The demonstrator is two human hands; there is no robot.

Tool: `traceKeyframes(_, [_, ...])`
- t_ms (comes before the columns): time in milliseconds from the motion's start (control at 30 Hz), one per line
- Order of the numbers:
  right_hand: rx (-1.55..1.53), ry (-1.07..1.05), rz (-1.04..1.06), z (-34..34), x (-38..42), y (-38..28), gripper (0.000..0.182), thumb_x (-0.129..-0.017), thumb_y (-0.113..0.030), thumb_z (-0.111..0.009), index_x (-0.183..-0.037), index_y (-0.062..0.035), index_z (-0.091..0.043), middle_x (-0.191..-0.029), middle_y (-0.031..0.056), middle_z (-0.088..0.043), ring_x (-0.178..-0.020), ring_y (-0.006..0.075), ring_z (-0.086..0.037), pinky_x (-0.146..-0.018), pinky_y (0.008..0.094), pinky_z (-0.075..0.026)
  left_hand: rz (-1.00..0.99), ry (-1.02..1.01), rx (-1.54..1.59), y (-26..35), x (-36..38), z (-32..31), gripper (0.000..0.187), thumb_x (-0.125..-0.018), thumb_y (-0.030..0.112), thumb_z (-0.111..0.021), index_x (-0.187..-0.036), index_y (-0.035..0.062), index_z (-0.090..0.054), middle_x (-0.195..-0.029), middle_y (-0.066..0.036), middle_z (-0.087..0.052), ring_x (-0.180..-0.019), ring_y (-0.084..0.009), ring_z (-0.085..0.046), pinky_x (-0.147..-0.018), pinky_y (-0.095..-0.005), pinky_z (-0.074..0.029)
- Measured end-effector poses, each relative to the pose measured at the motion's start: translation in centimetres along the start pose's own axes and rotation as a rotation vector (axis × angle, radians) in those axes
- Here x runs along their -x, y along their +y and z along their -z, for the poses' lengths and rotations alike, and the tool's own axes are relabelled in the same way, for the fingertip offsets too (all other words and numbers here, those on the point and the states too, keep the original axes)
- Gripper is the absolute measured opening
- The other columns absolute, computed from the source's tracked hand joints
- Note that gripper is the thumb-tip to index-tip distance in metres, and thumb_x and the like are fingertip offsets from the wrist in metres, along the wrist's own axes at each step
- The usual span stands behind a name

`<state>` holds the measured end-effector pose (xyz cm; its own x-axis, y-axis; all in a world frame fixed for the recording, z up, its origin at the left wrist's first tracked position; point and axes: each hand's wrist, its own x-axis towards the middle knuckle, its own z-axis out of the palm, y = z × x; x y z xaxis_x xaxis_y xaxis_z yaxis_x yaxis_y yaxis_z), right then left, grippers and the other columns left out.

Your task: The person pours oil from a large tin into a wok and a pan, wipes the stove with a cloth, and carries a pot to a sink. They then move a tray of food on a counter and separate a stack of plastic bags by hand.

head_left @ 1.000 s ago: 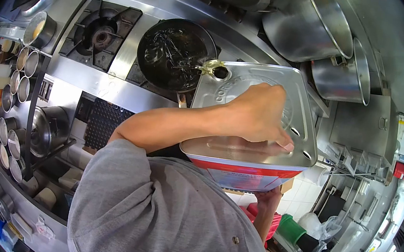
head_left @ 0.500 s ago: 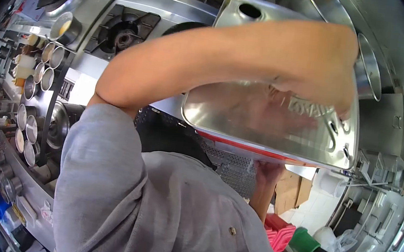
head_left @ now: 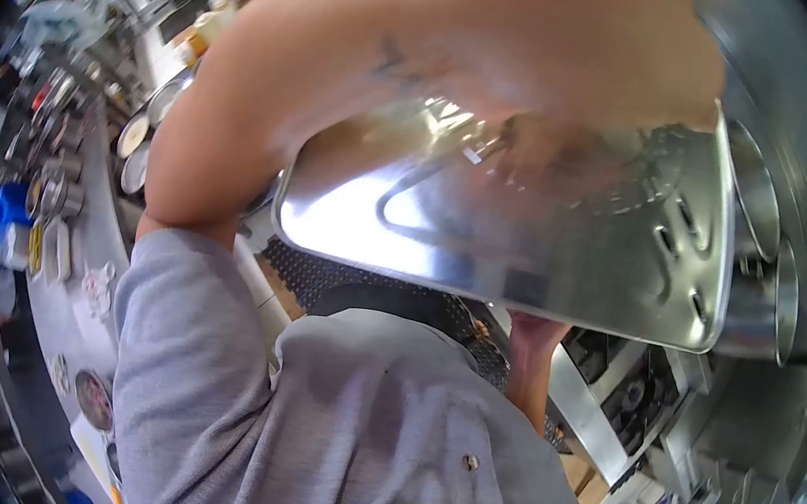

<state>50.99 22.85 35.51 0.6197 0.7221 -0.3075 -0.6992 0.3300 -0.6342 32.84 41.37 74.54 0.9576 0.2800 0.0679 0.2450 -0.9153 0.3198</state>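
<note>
Lifting the oil tin clear of the stove

Item: large square silver metal oil tin (head_left: 526,237), embossed top face toward the camera, now raised high and close to the head; a second ago it was tipped with its spout over a black pan, pouring. Pan and spout are no longer in view, so pouring appears finished and the tin is being carried off.
Left hand (head_left: 581,123): blurred, pressed over the tin's upper face, fingers closed on it.
Right hand (head_left: 537,331): under the near edge, bearing the weight.
Surroundings: steel pots (head_left: 766,211) just right of the tin's edge; gas burner (head_left: 633,396) below right; steel tabletop (head_left: 87,243) with small containers well left. Open room lies downward and left, past the grey sleeve (head_left: 183,326).
</note>
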Motion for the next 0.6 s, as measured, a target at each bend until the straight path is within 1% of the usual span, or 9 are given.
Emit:
traceKeyframes(167, [0.046, -0.048, -0.317, -2.8, 1.2, 8.6, 0.042, -0.088, -0.043, -0.045, -0.111, -0.0086, -0.054, -0.096, 0.0053, -0.061, -0.086, 0.0192, -0.06, -0.067, 0.0343, -0.051, 0.42, 0.234, 0.453, -5.2, 7.8, -4.4, 0.035, -0.077, 0.028, -0.067, -0.075, -0.0064, -0.064, -0.048, -0.005, -0.052, -0.04, -0.0128, -0.048, -0.039, -0.0292, -0.034])
traceKeyframes(233, [0.075, -0.035, -0.438, -4.1, 1.6, 12.6, 0.038, -0.088, -0.039, -0.045, -0.108, -0.0082, -0.056, -0.092, 0.0052, -0.062, -0.083, 0.0182, -0.06, -0.065, 0.0318, -0.051, 0.622, 0.227, 0.688, -6.9, 11.1, -6.1, 0.035, -0.081, 0.028, -0.065, -0.087, -0.0055, -0.062, -0.052, 0.001, -0.047, -0.045, -0.0051, -0.042, -0.04, -0.0244, -0.029])
traceKeyframes(300, [0.136, -0.014, -0.554, -4.6, 1.5, 17.2, 0.034, -0.089, -0.035, -0.045, -0.106, -0.0078, -0.057, -0.088, 0.0051, -0.062, -0.08, 0.0172, -0.06, -0.062, 0.0294, -0.051, 0.765, 0.283, 0.686, -9.5, 14.2, -8.6, 0.038, -0.08, 0.028, -0.066, -0.094, -0.0059, -0.059, -0.056, 0.002, -0.045, -0.05, -0.0049, -0.04, -0.045, -0.0232, -0.029])
traceKeyframes(367, [0.284, -0.006, -0.686, -4.2, 0.7, 22.4, 0.036, -0.088, -0.036, -0.043, -0.103, -0.0083, -0.06, -0.087, 0.007, -0.064, -0.08, 0.0196, -0.062, -0.065, 0.0337, -0.051, 0.973, 0.254, 0.782, -11.7, 16.4, -10.9, 0.041, -0.079, 0.027, -0.065, -0.099, -0.0077, -0.056, -0.062, 0.003, -0.045, -0.056, -0.0048, -0.038, -0.048, -0.0228, -0.028])
traceKeyframes(433, [0.338, 0.001, -0.778, -3.3, 0.1, 27.8, 0.038, -0.086, -0.038, -0.044, -0.101, -0.0077, -0.061, -0.091, 0.0082, -0.064, -0.083, 0.0211, -0.062, -0.07, 0.0376, -0.051, 1.087, 0.281, 0.825, -14.8, 18.1, -14.4, 0.034, -0.078, 0.021, -0.064, -0.096, -0.0067, -0.056, -0.064, 0.002, -0.046, -0.054, -0.0051, -0.039, -0.047, -0.0237, -0.029])
traceKeyframes(467, [0.331, 0.009, -0.832, -2.3, -0.5, 30.5, 0.037, -0.086, -0.035, -0.043, -0.103, -0.0072, -0.06, -0.095, 0.0093, -0.063, -0.087, 0.0211, -0.061, -0.076, 0.0381, -0.05, 1.171, 0.27, 0.861, -16.6, 18.6, -16.4, 0.028, -0.077, 0.017, -0.063, -0.094, -0.0045, -0.055, -0.065, 0.001, -0.047, -0.053, -0.0056, -0.04, -0.045, -0.0238, -0.028])
traceKeyframes(500, [0.262, 0.004, -0.91, -2.0, -0.9, 32.3, 0.037, -0.087, -0.034, -0.046, -0.109, -0.0069, -0.058, -0.101, 0.0115, -0.062, -0.093, 0.0212, -0.058, -0.081, 0.0375, -0.048, 1.257, 0.254, 0.901, -18.2, 19.2, -18.5, 0.023, -0.076, 0.013, -0.062, -0.091, -0.0023, -0.054, -0.066, 0.0, -0.048, -0.051, -0.0061, -0.04, -0.044, -0.024, -0.028])
traceKeyframes(567, [0.44, -0.074, -0.865, 1.6, -3.0, 38.1, 0.046, -0.086, -0.036, -0.052, -0.118, -0.0032, -0.051, -0.108, 0.0136, -0.059, -0.098, 0.022, -0.056, -0.085, 0.0367, -0.045, 1.323, 0.278, 1.215, -21.8, 20.1, -23.2, 0.014, -0.074, 0.006, -0.059, -0.084, 0.0025, -0.051, -0.065, -0.001, -0.049, -0.048, -0.0069, -0.039, -0.041, -0.0236, -0.026])
traceKeyframes(600, [0.691, -0.014, -0.685, 5.0, -4.4, 41.9, 0.056, -0.085, -0.04, -0.056, -0.125, -0.0018, -0.045, -0.111, 0.015, -0.058, -0.101, 0.0226, -0.055, -0.086, 0.0359, -0.044, 1.379, 0.244, 1.196, -23.3, 20.6, -25.9, 0.013, -0.073, 0.004, -0.059, -0.082, 0.0031, -0.05, -0.064, -0.001, -0.049, -0.047, -0.0068, -0.039, -0.04, -0.0233, -0.026])
